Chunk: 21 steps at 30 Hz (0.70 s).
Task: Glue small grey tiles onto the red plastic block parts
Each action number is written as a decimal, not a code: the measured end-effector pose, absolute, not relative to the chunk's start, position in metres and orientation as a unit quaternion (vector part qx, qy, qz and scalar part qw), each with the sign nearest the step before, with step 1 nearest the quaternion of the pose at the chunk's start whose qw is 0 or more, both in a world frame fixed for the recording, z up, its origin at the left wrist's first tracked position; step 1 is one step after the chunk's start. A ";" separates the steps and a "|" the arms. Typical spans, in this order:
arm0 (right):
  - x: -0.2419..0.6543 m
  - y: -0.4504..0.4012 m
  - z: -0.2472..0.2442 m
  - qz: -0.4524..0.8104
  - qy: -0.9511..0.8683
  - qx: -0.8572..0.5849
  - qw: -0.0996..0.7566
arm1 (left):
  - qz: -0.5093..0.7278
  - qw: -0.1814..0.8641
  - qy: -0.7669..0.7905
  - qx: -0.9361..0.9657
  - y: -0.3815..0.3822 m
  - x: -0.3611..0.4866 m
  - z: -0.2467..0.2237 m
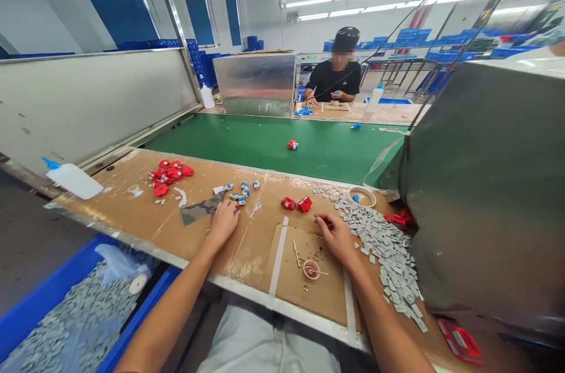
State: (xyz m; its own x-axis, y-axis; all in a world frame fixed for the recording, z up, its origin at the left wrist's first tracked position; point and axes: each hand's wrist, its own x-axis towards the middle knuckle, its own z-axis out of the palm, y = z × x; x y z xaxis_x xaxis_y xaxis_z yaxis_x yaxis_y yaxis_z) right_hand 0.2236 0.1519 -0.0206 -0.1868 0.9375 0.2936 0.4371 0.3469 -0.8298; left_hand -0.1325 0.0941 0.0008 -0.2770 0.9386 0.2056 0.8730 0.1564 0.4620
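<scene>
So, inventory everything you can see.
Tables: two, brown, near and far
Belt: one, green, between tables
Bin: one, blue, lower left
Metal boxes: two, grey, right, far
Tiles: many, grey, right
Red parts: many, red, near table, belt
Sheet: one, camouflage, left
Blocks: several, blue and white, beside sheet
Bottles: three, white, left and far
Tape roll: one, beige, right
Cup: one, white, near table
Person: one, black shirt, far
Left grip: one, bare, near blocks
Right grip: one, bare, centre

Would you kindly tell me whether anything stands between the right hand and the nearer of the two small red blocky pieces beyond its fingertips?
Nothing visible does: only brown tabletop separates the right hand from the nearer small red blocky piece. The flat grey chips lie to the right, off that path.
</scene>
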 end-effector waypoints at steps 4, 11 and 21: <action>0.228 0.153 -0.022 0.298 -0.709 -0.493 0.406 | 0.323 0.140 0.714 0.604 0.101 -0.115 0.006; 0.230 0.152 -0.025 0.285 -0.710 -0.518 0.383 | 0.371 0.248 0.632 0.633 0.103 -0.067 -0.011; 0.226 0.149 -0.022 0.277 -0.716 -0.528 0.364 | 0.249 0.187 0.606 0.732 0.163 -0.040 0.010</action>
